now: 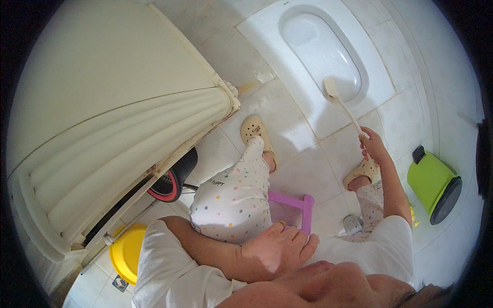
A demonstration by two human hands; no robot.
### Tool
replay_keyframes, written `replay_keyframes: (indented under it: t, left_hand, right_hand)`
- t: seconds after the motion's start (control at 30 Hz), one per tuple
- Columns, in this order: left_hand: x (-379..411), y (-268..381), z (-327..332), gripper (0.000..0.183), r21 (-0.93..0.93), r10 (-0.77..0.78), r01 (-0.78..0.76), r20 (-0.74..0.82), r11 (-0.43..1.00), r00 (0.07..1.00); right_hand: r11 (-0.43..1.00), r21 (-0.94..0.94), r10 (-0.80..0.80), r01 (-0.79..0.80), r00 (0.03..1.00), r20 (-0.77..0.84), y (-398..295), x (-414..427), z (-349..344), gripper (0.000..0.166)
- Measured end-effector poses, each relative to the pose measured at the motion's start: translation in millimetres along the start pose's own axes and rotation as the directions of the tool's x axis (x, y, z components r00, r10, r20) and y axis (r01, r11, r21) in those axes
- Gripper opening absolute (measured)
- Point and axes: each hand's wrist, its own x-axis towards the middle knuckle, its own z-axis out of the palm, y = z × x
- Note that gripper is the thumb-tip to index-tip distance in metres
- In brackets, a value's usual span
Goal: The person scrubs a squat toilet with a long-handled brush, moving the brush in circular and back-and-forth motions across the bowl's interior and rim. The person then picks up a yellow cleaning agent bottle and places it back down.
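My right hand point(373, 144) is closed around the handle of a pale long-handled scrub brush point(348, 111). The brush's head lies at the near rim of a white squat toilet pan point(323, 54) set in the tiled floor. My left hand point(279, 248) rests in front of my body near my knee, its fingers bent and partly spread, with nothing seen in it. Just beyond its fingers shows a purple plastic stool frame point(307, 210), partly hidden by my leg and hand.
A large cream bathroom fixture point(127, 115) fills the left side, with a black and red container point(173, 177) under its edge. A yellow bucket point(129, 254) stands lower left, a green bin point(431, 181) at right. My feet wear beige clogs point(254, 127) on the tiles.
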Motion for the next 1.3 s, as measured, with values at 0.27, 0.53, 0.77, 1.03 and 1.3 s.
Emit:
replay_keyframes:
  t: [0.27, 0.53, 0.77, 1.03, 1.3]
  left_hand:
    - [0.0, 2.9, 10.0, 0.042, 0.032, 0.036, -0.034, -0.046, 0.999, 0.998]
    - [3.5, -0.8, 14.9, 0.033, 0.149, 0.056, -0.041, -0.099, 0.988, 0.993]
    - [3.3, 2.2, 12.9, 0.030, 0.152, 0.031, -0.005, -0.170, 0.988, 0.985]
    - [0.2, 1.3, 14.5, 0.030, 0.120, -0.006, 0.028, -0.178, 0.992, 0.984]
    - [-7.4, 0.8, 14.3, 0.032, 0.095, -0.026, 0.036, -0.112, 0.995, 0.993]
  right_hand:
    - [0.863, 0.499, -0.025, -0.075, 0.981, 0.191, -54.4, -7.6, 16.1, 0.042]
    - [0.761, 0.643, -0.255, 0.086, 0.951, 0.175, -162.4, 62.5, 80.0, 0.044]
    - [0.852, 0.496, -0.269, 0.167, 0.953, 0.142, -151.8, 109.7, 100.5, 0.035]
    - [0.879, 0.384, -0.244, 0.283, 0.958, -0.149, -91.2, 57.9, 112.3, 0.036]
    - [0.747, 0.566, -0.366, 0.348, 0.927, -0.086, -58.4, -10.1, 148.3, 0.050]
